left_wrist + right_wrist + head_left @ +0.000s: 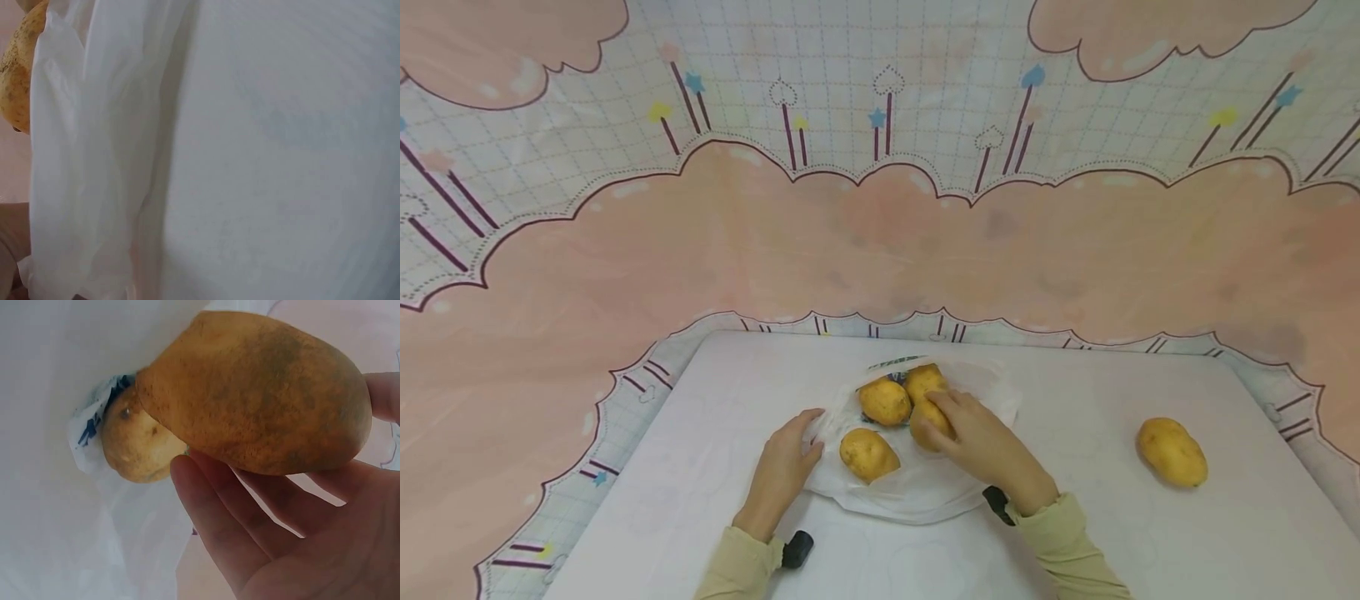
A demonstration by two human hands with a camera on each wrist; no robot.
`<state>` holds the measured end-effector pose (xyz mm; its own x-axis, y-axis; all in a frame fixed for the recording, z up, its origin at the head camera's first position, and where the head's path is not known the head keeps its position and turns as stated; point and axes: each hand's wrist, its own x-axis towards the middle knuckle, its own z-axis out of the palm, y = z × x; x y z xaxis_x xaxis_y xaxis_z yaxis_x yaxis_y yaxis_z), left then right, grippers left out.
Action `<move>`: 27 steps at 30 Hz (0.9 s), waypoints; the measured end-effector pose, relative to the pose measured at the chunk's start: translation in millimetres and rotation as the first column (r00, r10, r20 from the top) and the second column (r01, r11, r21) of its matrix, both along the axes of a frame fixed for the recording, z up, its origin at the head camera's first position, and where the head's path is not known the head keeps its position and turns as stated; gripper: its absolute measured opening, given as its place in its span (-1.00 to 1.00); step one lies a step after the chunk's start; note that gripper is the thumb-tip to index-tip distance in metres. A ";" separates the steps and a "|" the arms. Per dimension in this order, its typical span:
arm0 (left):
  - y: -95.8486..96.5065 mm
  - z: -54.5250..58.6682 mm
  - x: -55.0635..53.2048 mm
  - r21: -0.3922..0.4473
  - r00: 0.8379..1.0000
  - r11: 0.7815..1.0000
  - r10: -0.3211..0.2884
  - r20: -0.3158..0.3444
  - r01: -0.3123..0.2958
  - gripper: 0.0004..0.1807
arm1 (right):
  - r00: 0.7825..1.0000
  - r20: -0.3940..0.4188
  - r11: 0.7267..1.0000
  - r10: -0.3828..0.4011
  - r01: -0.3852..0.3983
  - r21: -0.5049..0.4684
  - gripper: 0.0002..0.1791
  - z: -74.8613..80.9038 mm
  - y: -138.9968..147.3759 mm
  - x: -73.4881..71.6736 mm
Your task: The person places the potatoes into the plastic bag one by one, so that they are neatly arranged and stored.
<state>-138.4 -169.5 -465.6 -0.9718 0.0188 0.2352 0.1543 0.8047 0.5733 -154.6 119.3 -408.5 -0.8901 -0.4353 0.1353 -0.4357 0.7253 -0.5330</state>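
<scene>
A white plastic bag (917, 500) lies spread on the table with its mouth open. My right hand (988, 446) grips a potato (931, 427) over the bag, thumb on one side and fingers on the other. The right wrist view shows this potato (256, 394) close up, with another potato (140, 437) behind it near the bag's printed part. Three other potatoes lie in the bag: one at the front (868, 455), two behind it. My left hand (781, 467) holds the bag's left edge; its fingertips are partly hidden by the plastic. In the left wrist view the bag (100, 156) covers most of that hand.
A single potato (1172, 452) lies on the white table (1075, 400) to the right, apart from the bag. Behind the table hangs a patterned cloth (925, 242) with pink cloud shapes. Dark wrist devices (797, 550) sit at both sleeves.
</scene>
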 end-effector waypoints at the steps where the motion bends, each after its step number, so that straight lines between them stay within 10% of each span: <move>1: 0.0 0.2 0.1 0.001 1.000 1.000 0.000 0.001 0.000 -0.50 | 1.000 -0.003 1.000 0.005 -0.005 0.004 -0.43 -0.9 -0.9 -0.2; 27: 0.0 -0.9 -0.2 -0.002 1.000 1.000 -0.003 -0.002 0.003 -0.50 | 1.000 -0.016 0.997 0.020 -0.019 0.070 -0.58 -15.9 -14.7 -5.1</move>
